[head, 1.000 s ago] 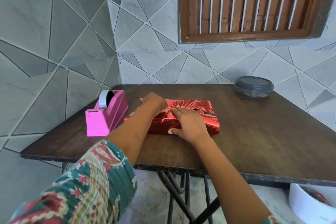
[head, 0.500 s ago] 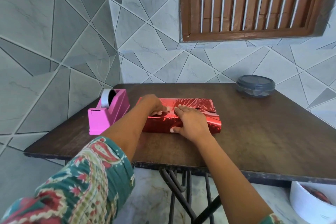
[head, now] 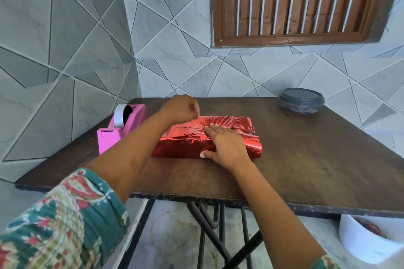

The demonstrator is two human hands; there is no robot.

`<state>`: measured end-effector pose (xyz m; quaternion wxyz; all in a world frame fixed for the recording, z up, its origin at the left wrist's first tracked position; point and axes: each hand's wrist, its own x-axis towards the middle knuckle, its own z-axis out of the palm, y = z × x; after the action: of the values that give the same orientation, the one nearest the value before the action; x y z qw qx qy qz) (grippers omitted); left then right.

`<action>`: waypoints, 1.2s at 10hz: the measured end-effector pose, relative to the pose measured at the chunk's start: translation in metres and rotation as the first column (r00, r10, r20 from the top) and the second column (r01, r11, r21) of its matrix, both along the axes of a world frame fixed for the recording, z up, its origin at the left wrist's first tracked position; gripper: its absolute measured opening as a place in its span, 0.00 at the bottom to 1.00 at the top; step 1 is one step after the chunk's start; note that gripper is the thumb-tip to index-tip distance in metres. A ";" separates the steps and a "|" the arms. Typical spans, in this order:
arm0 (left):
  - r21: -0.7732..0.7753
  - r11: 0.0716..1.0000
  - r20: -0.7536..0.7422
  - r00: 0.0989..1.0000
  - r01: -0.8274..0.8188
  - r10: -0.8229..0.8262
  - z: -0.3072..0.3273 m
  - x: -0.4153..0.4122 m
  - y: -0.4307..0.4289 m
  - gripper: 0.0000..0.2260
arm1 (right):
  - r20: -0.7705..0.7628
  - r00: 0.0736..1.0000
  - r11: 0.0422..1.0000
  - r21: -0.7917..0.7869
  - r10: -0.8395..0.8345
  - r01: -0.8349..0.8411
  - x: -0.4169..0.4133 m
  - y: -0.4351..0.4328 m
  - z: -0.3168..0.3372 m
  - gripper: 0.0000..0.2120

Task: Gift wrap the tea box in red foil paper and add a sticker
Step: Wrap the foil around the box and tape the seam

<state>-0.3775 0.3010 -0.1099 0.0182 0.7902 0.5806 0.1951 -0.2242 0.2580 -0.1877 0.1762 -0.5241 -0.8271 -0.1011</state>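
Lower left: patterned teal sleeve (head: 65, 225), bare forearm running up and right over the table (head: 317, 159). Pink tape dispenser (head: 113, 137) near the table's left edge, roll of tape (head: 119, 117) seated in it, just beside the forearm. Left hand (head: 181, 108) raised over the far left corner of the wrapped tea box (head: 179, 148), fingers curled in toward the palm; slightly blurred, so cannot tell whether anything is pinched between them. The box lies flat at mid-table, long side facing the person, covered in crinkled red foil paper (head: 227, 120), a fold line showing across its top. Right hand (head: 227, 144) rests palm-down on the box's top toward its right half, fingers straight and together pointing away, thumb stretched along the near upper edge. Grey lidded container (head: 301, 101) at the far right corner of the table, well apart from the box. Brown slatted wooden shutter (head: 295, 2) on the tiled wall (head: 65, 50) above it. Bottom right, below the table edge: white tub (head: 367, 247), something red inside, too cut off to identify.
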 end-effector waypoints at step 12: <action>-0.073 0.972 -0.166 0.958 0.223 -0.233 -0.057 -0.087 -0.005 0.49 | 0.078 0.995 0.998 -0.019 -0.056 0.058 -0.006 0.002 0.015 0.38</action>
<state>-0.4644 0.2960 -0.1672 0.0111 0.8651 0.4901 0.1065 -0.2304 0.2597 -0.1724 0.1357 -0.5451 -0.8189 -0.1174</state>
